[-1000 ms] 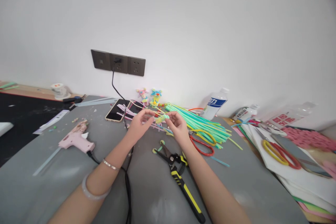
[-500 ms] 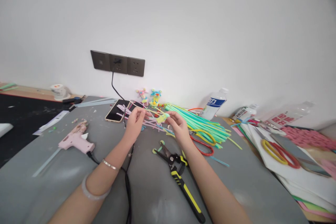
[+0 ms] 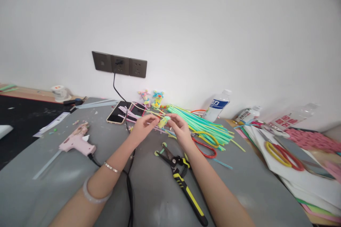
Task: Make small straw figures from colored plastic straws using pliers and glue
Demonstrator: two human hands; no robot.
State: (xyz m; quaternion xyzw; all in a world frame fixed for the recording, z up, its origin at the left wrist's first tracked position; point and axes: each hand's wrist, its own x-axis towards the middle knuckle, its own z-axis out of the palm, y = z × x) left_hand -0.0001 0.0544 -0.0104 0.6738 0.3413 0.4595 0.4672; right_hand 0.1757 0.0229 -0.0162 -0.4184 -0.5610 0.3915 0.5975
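Note:
Between my two hands is a small yellow-green bundle of twisted pipe cleaner (image 3: 163,122), mint-coloured at its top right. My right hand (image 3: 180,127) pinches it from the right with thumb and fingers. My left hand (image 3: 144,126) is closed close to its left side, thumb and fingertips together at a thin yellow strand that is hard to make out. Just below my hands, wire-stripping pliers (image 3: 174,163) with black and yellow handles lie on the grey table (image 3: 151,191). Two small fuzzy figures, one pink (image 3: 144,96) and one blue and yellow (image 3: 157,98), stand behind my hands.
Green pipe cleaners (image 3: 207,124) lie in a heap at the right, with red-and-yellow scissors (image 3: 206,149) before them. A pink glue gun (image 3: 80,141) rests at the left, its black cable crossing the table. A phone (image 3: 116,113) and a water bottle (image 3: 217,106) are near the wall.
My left hand has moved right and slightly down, from out along the yellow strand to close beside the bundle. My right hand stays in nearly the same place, holding the bundle.

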